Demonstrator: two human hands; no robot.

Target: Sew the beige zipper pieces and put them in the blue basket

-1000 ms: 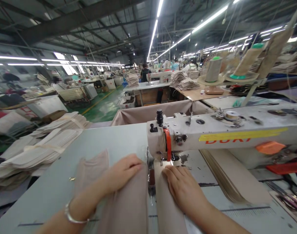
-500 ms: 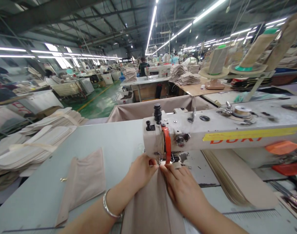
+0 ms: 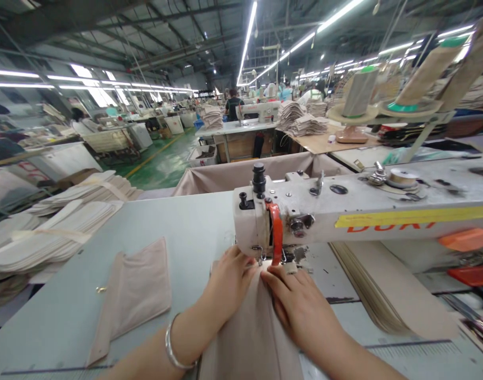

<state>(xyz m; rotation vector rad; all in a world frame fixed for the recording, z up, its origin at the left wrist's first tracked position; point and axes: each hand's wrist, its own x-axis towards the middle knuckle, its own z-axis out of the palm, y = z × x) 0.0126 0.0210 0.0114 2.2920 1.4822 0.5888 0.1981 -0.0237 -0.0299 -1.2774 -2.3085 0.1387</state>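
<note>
A length of beige fabric (image 3: 249, 338) runs up the table to the presser foot of a white sewing machine (image 3: 328, 211). My left hand (image 3: 229, 279), a silver bangle on its wrist, pinches the fabric just left of the needle area. On the other side, my right hand (image 3: 300, 301) grips the fabric's right edge, its fingertips close to the presser foot. An orange guard (image 3: 276, 232) hangs in front of the needle and partly hides it. A small beige fabric piece with a brass-coloured clip (image 3: 140, 290) lies to the left.
Beige panels (image 3: 395, 295) are stacked under the machine arm. Bundled pale pieces (image 3: 55, 232) stand at the left table edge. Thread cones (image 3: 360, 92) rise at the right, and scissors (image 3: 479, 322) lie at the right edge. A fabric-lined bin (image 3: 241, 177) sits behind the table.
Some fabric now shows beyond my left hand, past the needle area. My left hand has flattened slightly over it; my right hand stays nearly in place. The view has shifted a little.
</note>
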